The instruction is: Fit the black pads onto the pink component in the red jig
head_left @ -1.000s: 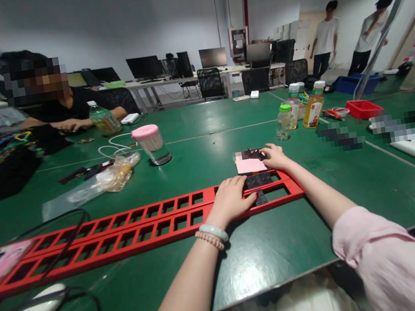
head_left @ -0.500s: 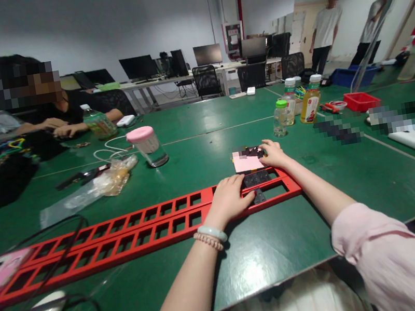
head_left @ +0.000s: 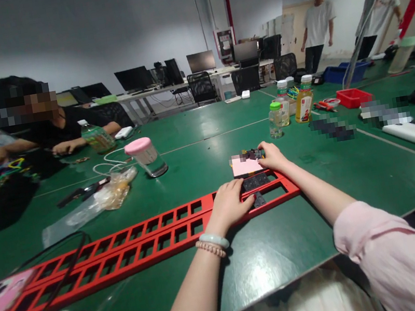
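Green work tables (head_left: 197, 141) fill a large room with grey walls; monitors and office chairs stand along the far side, and two people stand near the doorway at the right rear.

A long red slotted rail (head_left: 145, 239) lies flat across the near table, running from the lower left edge of the view to just in front of the person's hands. Black inserts (head_left: 256, 181) occupy the slots at its right end, and one more black insert (head_left: 258, 200) sits in the near row beside them.

Left hand (head_left: 231, 203): palm down on the rail, fingers extended and resting on the red bars just left of the black inserts. It presses flat and grasps nothing. Two bracelets circle the wrist.

Right hand (head_left: 271, 156): placed just beyond the rail's right end, fingers curled toward a small heap of black parts (head_left: 255, 154) that lies beside a pink card (head_left: 244, 167). The fingertips touch the heap; whether they have pinched a part cannot be determined from this view.

Surrounding items: a clear jar with a pink lid (head_left: 147, 157) and a crumpled plastic bag (head_left: 92, 202) lie to the left; several drink bottles (head_left: 287, 108) stand to the right rear, with a red tray (head_left: 354, 97) beyond them. A seated person in black rests both arms on the table at the far left.
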`<state>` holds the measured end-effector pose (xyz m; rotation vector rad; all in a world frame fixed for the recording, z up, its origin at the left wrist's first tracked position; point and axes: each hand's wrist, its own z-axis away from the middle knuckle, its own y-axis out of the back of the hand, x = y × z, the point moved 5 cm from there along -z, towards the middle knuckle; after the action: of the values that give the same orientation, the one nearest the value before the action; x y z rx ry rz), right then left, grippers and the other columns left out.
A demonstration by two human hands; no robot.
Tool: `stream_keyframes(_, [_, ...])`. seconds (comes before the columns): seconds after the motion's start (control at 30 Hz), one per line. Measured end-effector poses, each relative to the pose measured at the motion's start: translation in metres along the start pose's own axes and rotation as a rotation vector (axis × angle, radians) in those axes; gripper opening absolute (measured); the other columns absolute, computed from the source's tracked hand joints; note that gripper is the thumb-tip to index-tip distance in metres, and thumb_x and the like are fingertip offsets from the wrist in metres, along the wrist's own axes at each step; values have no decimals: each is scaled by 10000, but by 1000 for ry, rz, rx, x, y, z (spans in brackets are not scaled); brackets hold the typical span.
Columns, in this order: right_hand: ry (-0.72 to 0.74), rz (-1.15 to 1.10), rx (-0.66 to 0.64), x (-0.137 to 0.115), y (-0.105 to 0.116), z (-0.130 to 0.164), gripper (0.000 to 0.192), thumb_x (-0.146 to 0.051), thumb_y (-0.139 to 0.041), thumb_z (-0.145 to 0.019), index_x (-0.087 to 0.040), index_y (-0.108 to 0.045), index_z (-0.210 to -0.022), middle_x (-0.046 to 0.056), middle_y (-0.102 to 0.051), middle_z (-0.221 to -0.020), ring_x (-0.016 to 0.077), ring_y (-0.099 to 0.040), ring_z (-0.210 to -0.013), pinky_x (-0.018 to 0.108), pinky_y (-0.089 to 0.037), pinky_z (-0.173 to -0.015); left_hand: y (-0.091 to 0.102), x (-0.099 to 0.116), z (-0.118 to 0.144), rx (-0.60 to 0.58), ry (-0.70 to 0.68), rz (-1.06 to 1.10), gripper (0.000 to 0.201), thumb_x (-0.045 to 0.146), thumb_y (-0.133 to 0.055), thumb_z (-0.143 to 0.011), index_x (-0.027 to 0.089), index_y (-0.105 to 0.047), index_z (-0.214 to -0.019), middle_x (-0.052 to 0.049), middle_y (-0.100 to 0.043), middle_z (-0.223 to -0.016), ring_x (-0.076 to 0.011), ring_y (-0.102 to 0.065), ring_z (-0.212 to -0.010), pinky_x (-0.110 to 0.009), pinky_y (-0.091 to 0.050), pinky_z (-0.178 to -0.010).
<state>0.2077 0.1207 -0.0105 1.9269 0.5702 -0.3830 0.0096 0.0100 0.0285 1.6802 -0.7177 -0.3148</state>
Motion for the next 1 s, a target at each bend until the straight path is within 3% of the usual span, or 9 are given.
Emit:
stream_keyframes(0.4, [176, -97, 155, -12, 21, 20, 463, -297, -628, -739, -154, -547, -1172, 112, -571, -1044, 221, -520, -1007, 372, -420, -902, 4, 2, -1, 0, -2, 7, 503, 460, -467, -811, 160, -481, -1214, -87, -539, -1221, -259, -494, -1098, -380, -354, -964])
stream_keyframes(0.73, [313, -98, 59, -35, 34, 40, 487, -302, -606, -764, -191, -522, -1231, 91, -522, -1051, 199, -534, -976, 356, -453, -885, 2, 2, 0, 10, -16, -2, 521, 458, -475, -807, 147, -470, -1225, -95, -543, -1213, -258, -494, -1092, -381, -353, -960])
stream_keyframes(0.87, [406, -149, 6, -52, 46, 56, 503, -297, -597, -771, -193, -493, -1252, 96, -500, -1088, 202, -514, -1030, 356, -437, -912, 1, 0, 1, 10, -5, -8, 524, 462, -475, -806, 153, -467, -1230, -99, -534, -1224, -261, -490, -1100, -384, -348, -963])
stream_keyframes(1.0, [408, -219, -21, -61, 59, 74, 539, -314, -626, -751, -183, -474, -1251, 101, -524, -1075, 205, -534, -994, 367, -447, -893, 1, 1, 2, 18, -14, -10, 521, 466, -462, -814, 145, -467, -1225, -105, -534, -1222, -264, -486, -1102, -385, -344, -963])
